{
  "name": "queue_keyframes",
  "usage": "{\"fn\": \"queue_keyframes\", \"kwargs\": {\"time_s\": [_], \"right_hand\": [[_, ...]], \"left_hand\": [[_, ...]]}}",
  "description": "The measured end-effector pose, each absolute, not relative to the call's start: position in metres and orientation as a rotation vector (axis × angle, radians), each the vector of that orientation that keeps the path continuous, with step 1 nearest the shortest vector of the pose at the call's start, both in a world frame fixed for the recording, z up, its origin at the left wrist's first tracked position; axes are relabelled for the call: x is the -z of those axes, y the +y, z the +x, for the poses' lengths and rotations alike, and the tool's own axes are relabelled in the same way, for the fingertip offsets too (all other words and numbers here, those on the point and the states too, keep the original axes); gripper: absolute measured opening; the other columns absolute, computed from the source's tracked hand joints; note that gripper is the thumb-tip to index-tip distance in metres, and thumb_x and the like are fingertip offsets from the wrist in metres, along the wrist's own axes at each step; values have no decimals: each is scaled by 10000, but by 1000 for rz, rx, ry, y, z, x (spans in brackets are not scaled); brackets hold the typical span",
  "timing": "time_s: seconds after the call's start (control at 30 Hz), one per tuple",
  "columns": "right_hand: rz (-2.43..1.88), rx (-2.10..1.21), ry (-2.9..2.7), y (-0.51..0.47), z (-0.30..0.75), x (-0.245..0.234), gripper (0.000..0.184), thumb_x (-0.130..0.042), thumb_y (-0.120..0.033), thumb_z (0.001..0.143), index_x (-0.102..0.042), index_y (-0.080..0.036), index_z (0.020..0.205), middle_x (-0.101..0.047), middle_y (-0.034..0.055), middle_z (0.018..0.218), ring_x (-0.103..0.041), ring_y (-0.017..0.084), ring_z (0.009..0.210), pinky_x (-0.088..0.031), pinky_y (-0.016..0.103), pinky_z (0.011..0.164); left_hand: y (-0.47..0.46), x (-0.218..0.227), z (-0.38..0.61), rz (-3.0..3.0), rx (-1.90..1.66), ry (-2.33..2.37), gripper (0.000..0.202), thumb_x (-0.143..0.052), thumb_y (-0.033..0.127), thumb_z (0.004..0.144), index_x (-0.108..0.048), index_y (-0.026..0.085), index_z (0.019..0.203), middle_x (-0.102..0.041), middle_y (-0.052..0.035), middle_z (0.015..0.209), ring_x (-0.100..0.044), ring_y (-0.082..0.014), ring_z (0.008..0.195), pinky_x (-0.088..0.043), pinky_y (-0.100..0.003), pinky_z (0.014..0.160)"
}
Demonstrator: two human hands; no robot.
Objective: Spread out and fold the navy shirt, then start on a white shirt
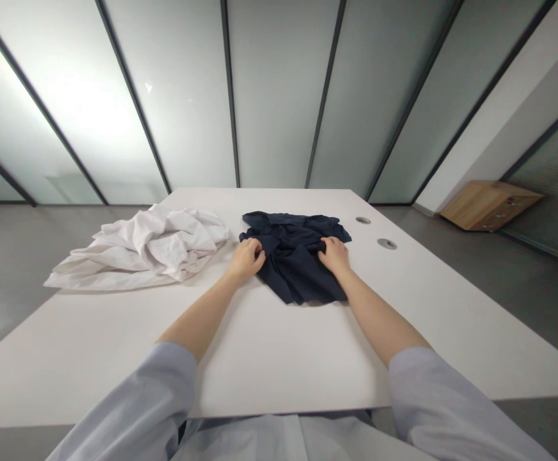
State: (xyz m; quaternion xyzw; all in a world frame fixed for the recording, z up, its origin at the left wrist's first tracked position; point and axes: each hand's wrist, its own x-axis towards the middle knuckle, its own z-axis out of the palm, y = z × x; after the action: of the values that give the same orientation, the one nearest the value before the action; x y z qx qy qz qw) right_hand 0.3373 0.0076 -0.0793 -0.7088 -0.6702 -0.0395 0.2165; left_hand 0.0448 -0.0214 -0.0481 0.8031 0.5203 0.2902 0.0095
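The setting is an office-type room. Indicators: full-height frosted glass partitions (182,96), divided by slim dark metal frames (229,96), close off the far side. A large white table (279,358) with a plain flat top has two round cable ports (362,220) set into its surface towards the right edge. The floor (500,288) is uniform grey. A low wooden cabinet (487,205) stands on the floor at the foot of a white wall (494,109) on the right.

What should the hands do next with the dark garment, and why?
Probably pull the hands apart to spread it flat: the left hand and right hand each pinch a side of the navy garment, which lies crumpled on the table.
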Motion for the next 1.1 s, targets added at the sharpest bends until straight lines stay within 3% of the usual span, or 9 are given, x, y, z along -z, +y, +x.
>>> {"fn": "queue_keyframes", "kwargs": {"time_s": [0.13, 0.27, 0.43, 0.6, 0.7, 0.83, 1.0, 1.1], "right_hand": [[-1688, 114, -1815, 3, 333, 70, 290, -446, -248, 843, -628, -177, 1057, -606, 130, 1081, -535, 284, 1033, -409, 417, 932], [-1447, -12, -2051, -9, 312, 63, 301, -397, -350, 915, -650, -188, 924, -625, 90, 932, -568, 228, 907, -435, 339, 857], [-1596, -93, -2365, -21, 285, 64, 439, -443, -552, 908, -665, -210, 1069, -618, 109, 1119, -571, 256, 1038, -413, 360, 917], [-1911, -140, -2284, -13, 294, 65, 633, -267, -633, 932, -560, -199, 1289, -514, 144, 1360, -508, 310, 1202, -350, 436, 1011], [-2068, -142, -2188, -3, 315, 66, 639, -289, -614, 930, -515, -171, 1332, -523, 163, 1362, -471, 331, 1244, -307, 495, 1036], [-2216, -97, -2060, 3, 340, 68, 517, -376, -483, 931, -521, -164, 1312, -542, 172, 1338, -459, 330, 1246, -324, 535, 1005], [-2211, 138, -1947, -1, 341, 58, 356, -477, -325, 889, -615, -154, 1169, -611, 175, 1205, -522, 318, 1153, -376, 472, 957], [-1938, 147, -2077, -9, 323, 50, 260, -490, -286, 882, -666, -175, 1038, -653, 129, 1096, -581, 269, 1035, -423, 385, 899]], "left_hand": [[-26, 56, 51, 2661, -649, 1390, 311, -497, 450, 875, -605, 193, 1013, -624, -81, 1017, -582, -242, 981, -447, -364, 890], [-20, 64, 45, 2592, -491, 1573, 419, -476, 471, 887, -574, 196, 1188, -602, -107, 1203, -570, -273, 1096, -438, -400, 929], [-13, 68, 38, 2476, -395, 1808, 434, -377, 421, 940, -519, 214, 1293, -513, -117, 1384, -465, -285, 1269, -379, -452, 1017], [-11, 70, 38, 2389, -402, 1892, 423, -283, 374, 971, -503, 242, 1307, -491, -91, 1416, -438, -266, 1299, -347, -473, 1043], [-11, 72, 38, 2368, -423, 1896, 428, -349, 332, 948, -450, 214, 1347, -503, -113, 1399, -438, -271, 1295, -334, -468, 1052], [-11, 70, 39, 2343, -440, 1952, 434, -449, 307, 903, -463, 173, 1315, -549, -156, 1311, -507, -292, 1203, -380, -439, 993], [-15, 63, 41, 2465, -622, 1914, 201, -540, 278, 845, -613, 209, 1018, -611, -102, 1088, -547, -273, 1083, -421, -388, 905], [-19, 63, 45, 2561, -581, 1731, 210, -550, 347, 850, -653, 200, 958, -629, -100, 1020, -574, -274, 1027, -421, -402, 911]]}}
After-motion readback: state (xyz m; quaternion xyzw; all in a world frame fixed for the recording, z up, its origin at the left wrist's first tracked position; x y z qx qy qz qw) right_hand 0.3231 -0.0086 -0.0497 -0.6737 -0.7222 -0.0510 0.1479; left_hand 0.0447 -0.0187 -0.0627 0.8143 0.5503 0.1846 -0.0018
